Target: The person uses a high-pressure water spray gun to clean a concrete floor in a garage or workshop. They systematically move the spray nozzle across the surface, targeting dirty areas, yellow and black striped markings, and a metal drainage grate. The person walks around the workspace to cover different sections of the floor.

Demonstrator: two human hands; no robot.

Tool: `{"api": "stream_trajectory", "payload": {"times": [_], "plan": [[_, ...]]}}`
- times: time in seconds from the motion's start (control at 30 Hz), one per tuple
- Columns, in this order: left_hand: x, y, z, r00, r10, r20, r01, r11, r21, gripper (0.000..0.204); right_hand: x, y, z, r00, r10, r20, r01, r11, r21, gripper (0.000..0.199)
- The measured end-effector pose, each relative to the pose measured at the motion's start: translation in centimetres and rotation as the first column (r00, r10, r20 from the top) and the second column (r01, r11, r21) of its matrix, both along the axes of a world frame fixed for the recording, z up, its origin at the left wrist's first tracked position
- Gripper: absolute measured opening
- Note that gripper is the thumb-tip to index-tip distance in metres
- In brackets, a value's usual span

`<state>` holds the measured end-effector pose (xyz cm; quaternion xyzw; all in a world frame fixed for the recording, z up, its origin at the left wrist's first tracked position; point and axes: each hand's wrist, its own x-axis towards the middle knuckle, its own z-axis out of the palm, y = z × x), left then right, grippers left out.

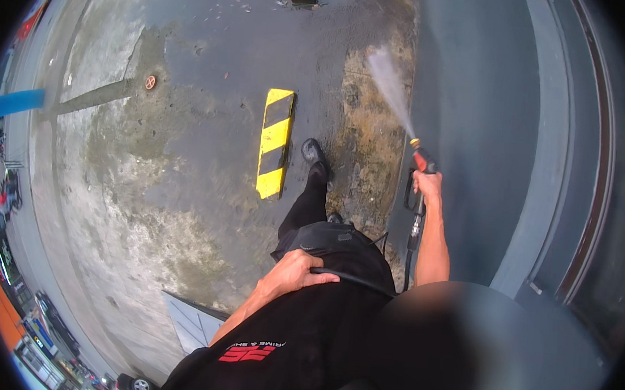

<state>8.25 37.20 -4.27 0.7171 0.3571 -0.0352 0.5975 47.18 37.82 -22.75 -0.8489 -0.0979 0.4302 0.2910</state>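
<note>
On wet ground, spray gun (420, 175) shot water.
R hand (427, 183) gripped gun; L hand (294, 272) clutched black hose (354, 279).

One head camera, looking steeply down

A single fisheye view from the person's head faces almost straight down the body to the wet concrete floor (185, 150). The torso fills the lower centre, close to the lens; the ground lies farther off, and straight edges bend toward the dark round rim
</note>
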Motion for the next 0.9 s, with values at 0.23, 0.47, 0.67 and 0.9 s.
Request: {"api": "stream_trajectory", "payload": {"times": [0.23, 0.47, 0.67, 0.9], "plan": [[1.4, 8.8, -0.2, 0.991, 0.12, 0.056, -0.12, 0.993, -0.011, 0.055, 2.1, 9.3, 0.3, 1.0, -0.016, -0.003, 0.016, 1.0, 0.007, 0.005], [4.6, 16.6, 0.1, 0.996, 0.083, 0.006, -0.083, 0.995, -0.05, 0.056, 4.1, 17.0, 1.6, 0.987, 0.133, -0.092, -0.138, 0.989, -0.046, 0.007], [8.9, 21.9, -0.5, 0.99, 0.14, -0.02, -0.141, 0.988, -0.058, 0.056, 9.0, 22.8, -0.3, 0.994, 0.074, -0.078, -0.079, 0.995, -0.06, 0.006], [15.2, 27.2, -0.1, 0.969, 0.225, -0.099, -0.235, 0.967, -0.1, 0.055, 14.8, 31.7, -2.6, 0.994, 0.033, -0.109, -0.039, 0.998, -0.054, 0.006]]}}
